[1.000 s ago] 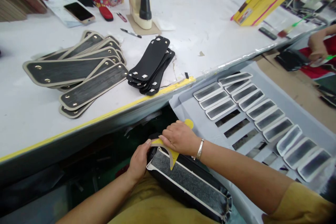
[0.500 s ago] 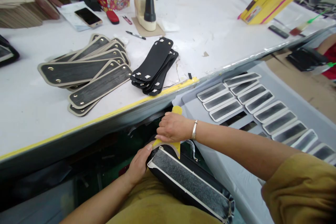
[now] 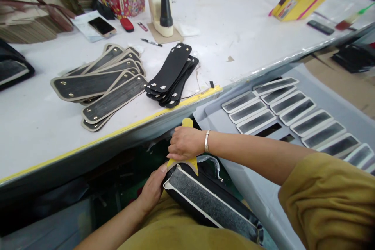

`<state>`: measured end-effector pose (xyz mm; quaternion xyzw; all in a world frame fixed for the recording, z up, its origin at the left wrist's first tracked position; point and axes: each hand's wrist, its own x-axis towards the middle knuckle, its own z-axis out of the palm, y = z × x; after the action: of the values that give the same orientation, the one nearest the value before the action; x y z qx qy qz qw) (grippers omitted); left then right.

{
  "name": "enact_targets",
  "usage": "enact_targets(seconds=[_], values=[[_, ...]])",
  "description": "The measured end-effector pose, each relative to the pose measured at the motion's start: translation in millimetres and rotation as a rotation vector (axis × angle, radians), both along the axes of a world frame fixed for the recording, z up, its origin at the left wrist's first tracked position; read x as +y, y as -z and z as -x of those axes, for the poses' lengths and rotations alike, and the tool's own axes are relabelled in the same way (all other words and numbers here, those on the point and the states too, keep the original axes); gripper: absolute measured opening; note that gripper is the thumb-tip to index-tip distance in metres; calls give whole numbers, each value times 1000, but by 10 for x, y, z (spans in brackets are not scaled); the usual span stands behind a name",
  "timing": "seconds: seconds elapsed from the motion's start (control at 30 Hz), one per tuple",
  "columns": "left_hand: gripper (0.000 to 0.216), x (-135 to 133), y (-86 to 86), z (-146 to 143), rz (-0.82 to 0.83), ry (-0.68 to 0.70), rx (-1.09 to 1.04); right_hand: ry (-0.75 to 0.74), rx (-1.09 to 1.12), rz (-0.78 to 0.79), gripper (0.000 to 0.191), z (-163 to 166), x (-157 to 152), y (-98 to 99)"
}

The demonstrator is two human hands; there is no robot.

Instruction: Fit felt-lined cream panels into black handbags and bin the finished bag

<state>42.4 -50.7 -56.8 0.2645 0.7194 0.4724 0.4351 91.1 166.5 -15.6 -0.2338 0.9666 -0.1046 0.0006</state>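
A long black bag (image 3: 202, 210) lies on its side across my lap, a grey base panel (image 3: 212, 199) with pale raw edges facing up. My right hand (image 3: 186, 140) is wrapped round the handle of a yellow tool (image 3: 191, 163) with a broad, concave curved end. That curved edge rests against the rounded far end of the bag. At the same end, my left hand (image 3: 152, 187) grips the bag's left side. Its thumb lies by the tool's tip, and the other fingers are partly hidden.
On the white table (image 3: 38, 133) lie black strips with pale edges (image 3: 114, 97) and stacked plain black strips (image 3: 170, 70). A phone (image 3: 102, 26), pen (image 3: 151, 42) and black cone on a pale stand (image 3: 166, 11) lie behind. Rows of grey panels (image 3: 312, 123) cover the right-hand surface.
The camera view has shifted slightly. My right hand and the yellow tool have moved a little left at the bag's end. My left hand keeps its hold.
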Motion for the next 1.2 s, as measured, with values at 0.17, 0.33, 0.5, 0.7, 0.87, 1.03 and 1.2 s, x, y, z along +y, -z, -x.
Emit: enact_targets(seconds=[0.17, 0.33, 0.5, 0.7, 0.87, 1.03, 1.2], values=[[43, 49, -86, 3, -31, 74, 6, 77, 2, 31, 44, -83, -20, 19], [44, 112, -166, 17, -49, 88, -47, 133, -1, 59, 46, -163, -46, 59], [45, 166, -231, 17, -74, 103, -88, 227, -16, 64, 47, -248, -84, 69], [47, 134, -114, 37, -93, 138, -14, 331, -100, 29, 46, -329, -157, 3], [49, 149, -83, 55, -133, 191, 29, 459, -178, 22, 49, -418, -243, -49], [49, 202, -94, 83, -143, 215, 15, 602, -229, 21, 50, -531, -365, -77], [47, 257, -68, 161, -157, 328, -14, 770, -238, 17, 49, -638, -517, -78]])
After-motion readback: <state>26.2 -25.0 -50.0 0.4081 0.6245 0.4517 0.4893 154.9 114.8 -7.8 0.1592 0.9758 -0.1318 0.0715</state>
